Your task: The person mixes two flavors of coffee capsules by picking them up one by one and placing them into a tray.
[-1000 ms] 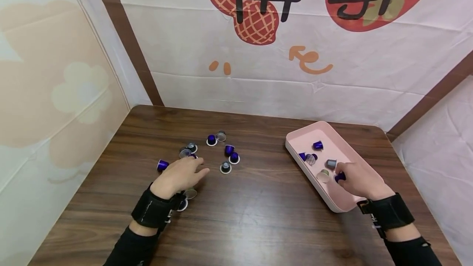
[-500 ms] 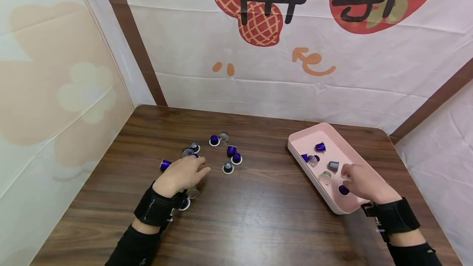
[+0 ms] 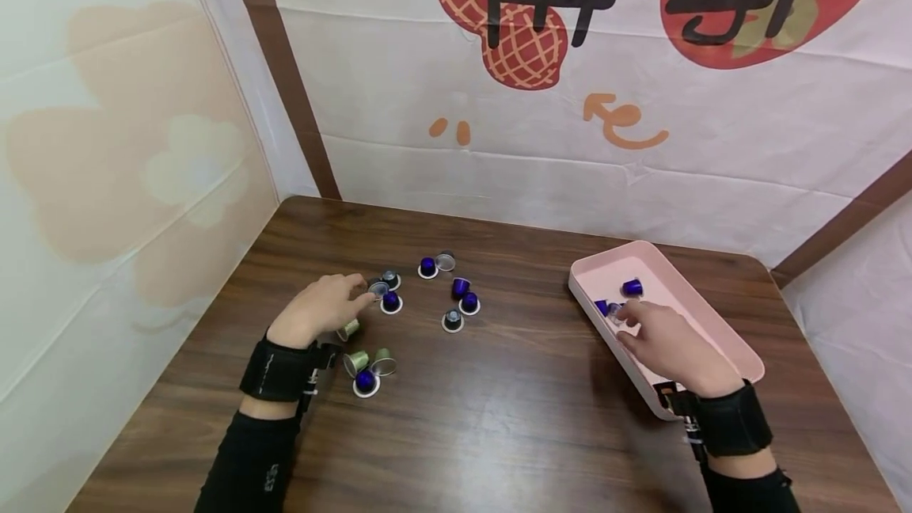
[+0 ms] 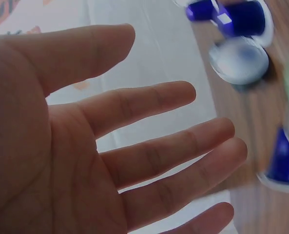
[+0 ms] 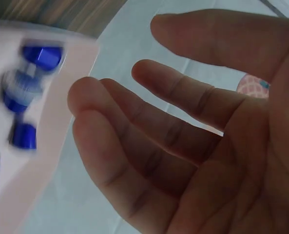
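Observation:
In the head view my left hand [image 3: 321, 311] is over the table's left side, fingertips close to a clear-topped capsule [image 3: 378, 290] and a blue coffee capsule [image 3: 391, 302]. The left wrist view shows its fingers [image 4: 149, 105] spread and holding nothing. Green capsules [image 3: 356, 362] lie by that wrist, with another blue capsule [image 3: 366, 382] in front of them. My right hand [image 3: 673, 343] is above the pink tray [image 3: 741, 355], its relaxed fingers [image 5: 178, 87] empty in the right wrist view. Blue capsules [image 3: 632, 287] lie in the tray; the hand hides part of its contents.
Farther back on the brown table [image 3: 513, 386] are more capsules: a blue one [image 3: 427, 266], a blue one on its side [image 3: 460, 286] and a grey one standing upright [image 3: 452, 320]. A printed white cloth [image 3: 399, 172] hangs behind the table.
My right hand let go of a blue capsule in the tray, then moved left over the other capsules there. My left hand drew back to the left, uncovering green capsules and a blue one.

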A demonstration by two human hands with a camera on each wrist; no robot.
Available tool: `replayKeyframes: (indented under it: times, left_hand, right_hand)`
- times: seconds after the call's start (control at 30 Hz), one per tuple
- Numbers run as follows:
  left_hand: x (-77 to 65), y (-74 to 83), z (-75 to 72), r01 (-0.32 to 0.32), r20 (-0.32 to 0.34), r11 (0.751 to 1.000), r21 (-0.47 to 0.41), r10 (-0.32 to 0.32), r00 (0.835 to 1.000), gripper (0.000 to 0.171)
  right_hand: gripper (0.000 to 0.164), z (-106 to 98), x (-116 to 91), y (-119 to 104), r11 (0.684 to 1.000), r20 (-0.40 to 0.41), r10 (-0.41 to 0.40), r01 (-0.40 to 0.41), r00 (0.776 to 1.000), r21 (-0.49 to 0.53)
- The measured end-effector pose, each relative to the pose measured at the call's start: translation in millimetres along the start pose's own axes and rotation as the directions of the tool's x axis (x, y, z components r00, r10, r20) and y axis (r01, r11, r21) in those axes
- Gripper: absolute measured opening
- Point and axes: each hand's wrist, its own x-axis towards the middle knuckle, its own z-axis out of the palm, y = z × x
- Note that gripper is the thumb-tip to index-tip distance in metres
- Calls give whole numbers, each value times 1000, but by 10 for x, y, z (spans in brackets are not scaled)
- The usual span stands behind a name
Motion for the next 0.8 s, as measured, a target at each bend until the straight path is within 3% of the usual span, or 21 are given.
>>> replayKeyframes:
  times: [0.2,0.47,0.63,0.8]
  left_hand:
    - [18,-233,-46,72,18,997,20,-72,997,56]
    - [-5,-383,-107,60,-57,998,25,-59,997,47]
    - [-7,-439,-89,115,-20,993,36,-114,993,57]
    - [53,-533,19,143,25,988,56,-144,989,62]
  right_hand:
    - [9,203,78,-162,993,8,4,-5,1000,118]
    - [11,261,139,-272,984,23,11,-15,1000,179]
    - [12,265,165,-292,982,15,5,-7,1000,188]
    - [13,304,181,-300,981,33,7,-13,999,196]
